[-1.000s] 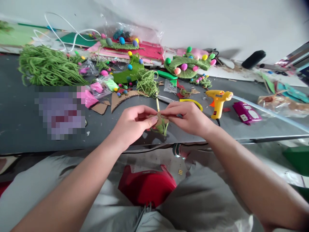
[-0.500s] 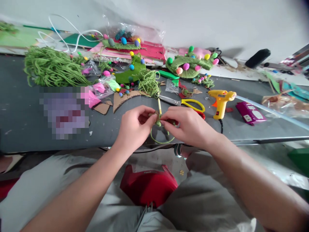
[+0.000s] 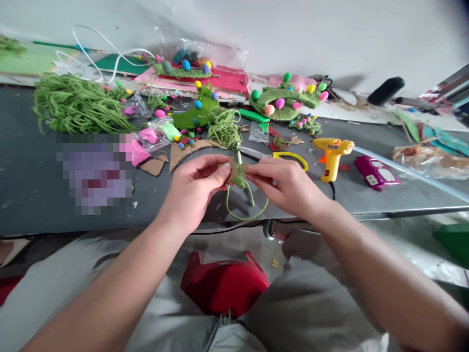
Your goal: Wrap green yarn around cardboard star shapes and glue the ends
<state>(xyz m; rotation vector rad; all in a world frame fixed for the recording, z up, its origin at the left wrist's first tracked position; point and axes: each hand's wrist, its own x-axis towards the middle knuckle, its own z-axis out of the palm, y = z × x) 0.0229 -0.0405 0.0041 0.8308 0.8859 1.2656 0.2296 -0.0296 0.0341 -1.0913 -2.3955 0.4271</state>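
Between my hands, over the table's front part, is a small angular cardboard piece with green yarn wound round its middle. My left hand is closed, pinching its left side between thumb and fingers. The fingertips of my right hand are pinched together at the piece's right tip; whether they also grip yarn is hidden. A loose yarn loop hangs below onto the table and passes under my right hand. Just behind lie scissors with yellow handles and a tangled green yarn bundle.
A yellow glue gun stands at the right beside a purple pack. At the left lie a big yarn heap and pink foam pieces. Yarn-wrapped shapes with coloured balls line the back. A red stool is below.
My left hand has shifted slightly left and turned, so more of the cardboard and its wound yarn shows. My right hand stays at its right side. The view has drifted slightly.
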